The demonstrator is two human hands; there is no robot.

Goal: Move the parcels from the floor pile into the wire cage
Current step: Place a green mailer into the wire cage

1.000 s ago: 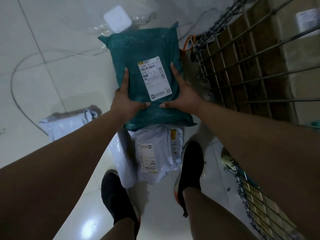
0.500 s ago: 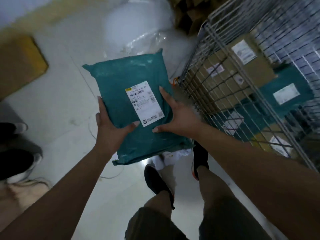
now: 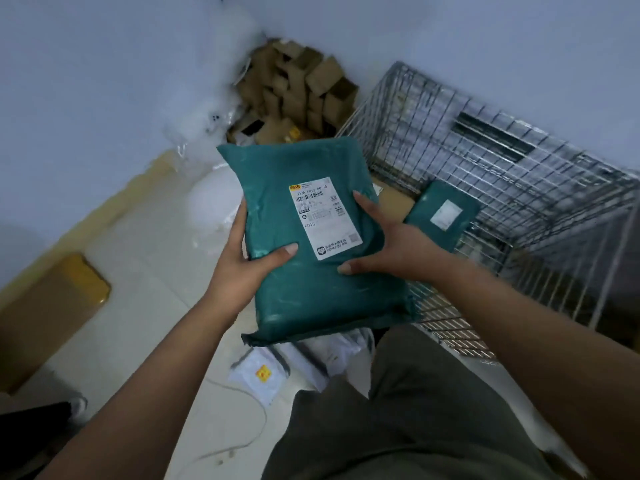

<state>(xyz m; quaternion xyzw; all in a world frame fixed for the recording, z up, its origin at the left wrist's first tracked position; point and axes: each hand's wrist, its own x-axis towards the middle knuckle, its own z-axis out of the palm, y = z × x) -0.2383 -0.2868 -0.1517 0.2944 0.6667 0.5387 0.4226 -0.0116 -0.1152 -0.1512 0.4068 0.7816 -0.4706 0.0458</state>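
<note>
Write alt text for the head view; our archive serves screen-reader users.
Both hands, left hand and right hand, hold a green parcel beside an open wire cage that already contains a smaller green parcel. White parcels lie on the floor below.

Held parcel (image 3: 311,237) left of wire cage (image 3: 519,174); another parcel (image 3: 443,213) inside.

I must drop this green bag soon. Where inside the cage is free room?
Free: the brown patch between the held bag and the small green parcel. Behind that parcel the cage interior is blurred. Floor below is crowded with white parcels.
</note>
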